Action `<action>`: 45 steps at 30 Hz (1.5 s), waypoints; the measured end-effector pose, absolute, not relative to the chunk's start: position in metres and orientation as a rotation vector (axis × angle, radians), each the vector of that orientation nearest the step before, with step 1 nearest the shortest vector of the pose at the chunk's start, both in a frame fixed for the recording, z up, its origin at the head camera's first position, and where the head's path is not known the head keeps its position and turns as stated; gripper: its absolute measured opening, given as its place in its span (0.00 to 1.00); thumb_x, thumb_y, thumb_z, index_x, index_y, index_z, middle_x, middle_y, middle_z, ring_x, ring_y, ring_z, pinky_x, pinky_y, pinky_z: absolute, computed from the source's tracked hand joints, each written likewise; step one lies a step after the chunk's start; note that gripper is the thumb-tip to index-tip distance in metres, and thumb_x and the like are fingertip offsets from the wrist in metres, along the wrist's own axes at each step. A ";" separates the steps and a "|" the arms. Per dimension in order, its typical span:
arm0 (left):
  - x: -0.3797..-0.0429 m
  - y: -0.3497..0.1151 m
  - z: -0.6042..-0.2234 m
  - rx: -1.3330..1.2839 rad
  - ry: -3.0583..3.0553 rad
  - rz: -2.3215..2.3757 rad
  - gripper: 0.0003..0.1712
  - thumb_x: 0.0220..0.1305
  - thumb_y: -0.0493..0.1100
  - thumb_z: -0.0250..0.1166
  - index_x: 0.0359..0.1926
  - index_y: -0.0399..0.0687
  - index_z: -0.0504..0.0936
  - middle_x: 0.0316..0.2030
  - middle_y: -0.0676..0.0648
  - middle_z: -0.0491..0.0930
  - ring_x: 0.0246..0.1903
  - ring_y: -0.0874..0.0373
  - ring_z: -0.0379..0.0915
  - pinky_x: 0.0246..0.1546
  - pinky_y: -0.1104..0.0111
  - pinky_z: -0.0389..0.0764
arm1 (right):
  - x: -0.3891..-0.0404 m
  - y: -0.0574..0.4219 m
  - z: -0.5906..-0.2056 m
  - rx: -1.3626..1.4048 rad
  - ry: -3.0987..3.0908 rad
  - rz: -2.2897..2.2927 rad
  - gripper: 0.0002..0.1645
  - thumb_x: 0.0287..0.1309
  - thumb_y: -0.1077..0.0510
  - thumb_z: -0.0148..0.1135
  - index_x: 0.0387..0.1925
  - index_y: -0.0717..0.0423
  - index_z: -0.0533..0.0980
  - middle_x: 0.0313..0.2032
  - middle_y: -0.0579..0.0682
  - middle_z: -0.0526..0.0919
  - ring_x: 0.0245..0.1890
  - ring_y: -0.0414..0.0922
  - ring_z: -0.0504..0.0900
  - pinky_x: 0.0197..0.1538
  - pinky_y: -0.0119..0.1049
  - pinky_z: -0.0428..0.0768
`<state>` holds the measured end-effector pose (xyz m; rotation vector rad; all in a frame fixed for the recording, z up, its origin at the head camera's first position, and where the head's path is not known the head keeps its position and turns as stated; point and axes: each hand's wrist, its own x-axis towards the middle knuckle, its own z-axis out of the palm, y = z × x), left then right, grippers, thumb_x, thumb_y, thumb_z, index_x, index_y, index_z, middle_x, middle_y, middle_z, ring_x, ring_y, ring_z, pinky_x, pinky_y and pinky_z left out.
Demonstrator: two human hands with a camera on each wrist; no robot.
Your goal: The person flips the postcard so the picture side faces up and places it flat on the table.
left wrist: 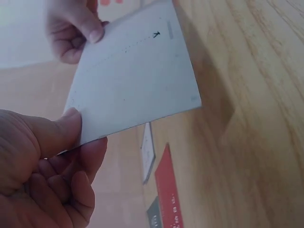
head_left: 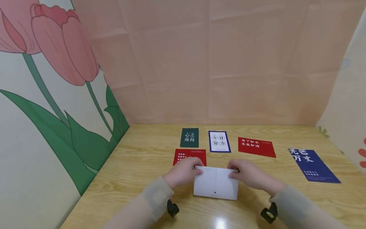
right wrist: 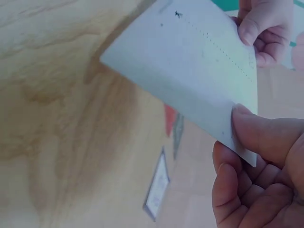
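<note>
A white postcard (head_left: 215, 184) with a small dark mark and a faint dividing line is held up off the wooden table by both hands. My left hand (head_left: 184, 173) pinches its upper left corner, thumb on the white side and fingers behind. At the upper right corner, my right hand (head_left: 246, 173) pinches it the same way. In the left wrist view the white side of the postcard (left wrist: 133, 71) tilts over the table, and a shadow lies below it. The far side of the postcard is hidden. Just behind the left hand lies a red card (head_left: 190, 154), partly covered by it.
Farther back lie a dark green card (head_left: 189, 137), a white card with a blue border (head_left: 219, 142) and another red card (head_left: 256, 147). A blue card (head_left: 314, 165) is at the right on the wooden table (head_left: 128, 178). A pink cloth (head_left: 228, 63) hangs behind.
</note>
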<state>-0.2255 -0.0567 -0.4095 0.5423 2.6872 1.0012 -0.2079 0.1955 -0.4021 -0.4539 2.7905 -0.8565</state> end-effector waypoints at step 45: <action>-0.207 -0.076 -0.422 1.310 2.888 0.419 0.03 0.60 0.45 0.69 0.35 0.53 0.88 0.27 0.63 0.80 0.25 0.74 0.68 0.38 0.81 0.72 | -0.179 0.190 -0.418 -1.147 3.059 -0.407 0.12 0.48 0.61 0.74 0.24 0.44 0.77 0.23 0.33 0.70 0.23 0.32 0.65 0.29 0.29 0.72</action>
